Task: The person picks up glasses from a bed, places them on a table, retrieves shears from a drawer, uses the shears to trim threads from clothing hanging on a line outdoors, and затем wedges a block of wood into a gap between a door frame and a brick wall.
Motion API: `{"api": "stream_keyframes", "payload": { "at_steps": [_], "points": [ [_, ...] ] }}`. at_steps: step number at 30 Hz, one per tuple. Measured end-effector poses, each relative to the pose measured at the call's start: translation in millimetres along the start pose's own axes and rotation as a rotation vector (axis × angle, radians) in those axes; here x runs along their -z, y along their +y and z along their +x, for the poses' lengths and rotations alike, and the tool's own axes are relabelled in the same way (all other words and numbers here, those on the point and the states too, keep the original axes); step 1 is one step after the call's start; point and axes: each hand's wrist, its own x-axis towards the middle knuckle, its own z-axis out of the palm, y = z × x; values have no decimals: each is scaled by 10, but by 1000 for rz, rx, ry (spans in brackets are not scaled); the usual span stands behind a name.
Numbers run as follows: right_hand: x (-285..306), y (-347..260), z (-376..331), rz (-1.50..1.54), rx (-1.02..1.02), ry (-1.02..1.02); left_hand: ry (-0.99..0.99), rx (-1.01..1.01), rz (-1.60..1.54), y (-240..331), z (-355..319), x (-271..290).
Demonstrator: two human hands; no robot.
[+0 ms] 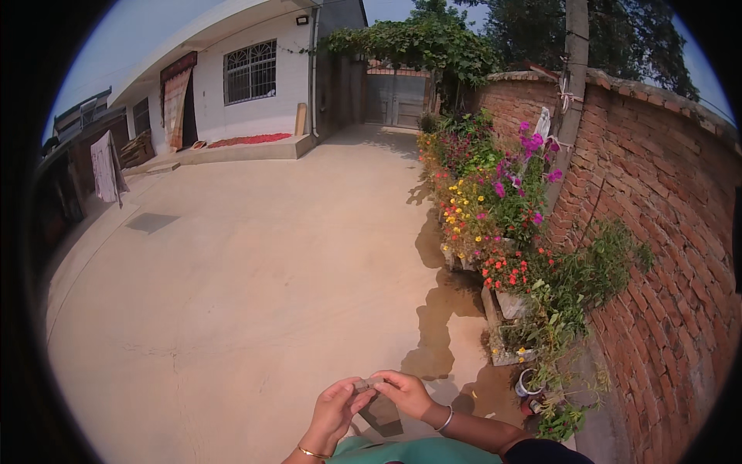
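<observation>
Low in the head view, my left hand [337,408] and my right hand [407,393] meet in front of my body. Between their fingertips is a small, flat, grey-brown piece [368,383]; its exact kind is too small to make out. Both hands pinch it, the left from its left end and the right from its right end. A bracelet [444,418] circles my right wrist, and a thin gold-coloured bangle [314,452] is on my left. Green clothing [410,451] shows beneath my forearms. Just below the fingers lies a dark patch that looks like shadow.
A pale concrete yard [270,263] stretches ahead, with wet patches [433,332] on the right. Flowering plants [495,201] in planters line a brick wall [657,255]. A white pot [529,382] stands near my right forearm. Farther off are a white house [209,93] and a grey gate [396,99].
</observation>
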Motion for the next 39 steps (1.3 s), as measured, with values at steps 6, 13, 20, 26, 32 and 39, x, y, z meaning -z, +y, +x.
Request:
{"api": "stream_keyframes", "payload": {
  "at_steps": [6,13,20,26,32,39],
  "points": [
    [846,432,2371,-97,-41,97,-98,92,65,777,2666,203],
    [1793,877,5212,-126,-4,264,-152,211,125,1828,5771,284],
    [2835,1195,8267,-62,89,253,-156,139,190,2460,8888,728],
    [3534,1395,10843,-229,54,71,-89,33,143,3335,11195,906],
    [4438,1831,13344,-245,50,78,-145,-87,133,3843,13836,1202],
    [5707,2259,16064,-226,32,220,-251,124,109,4706,17045,1047]
  ]
}}
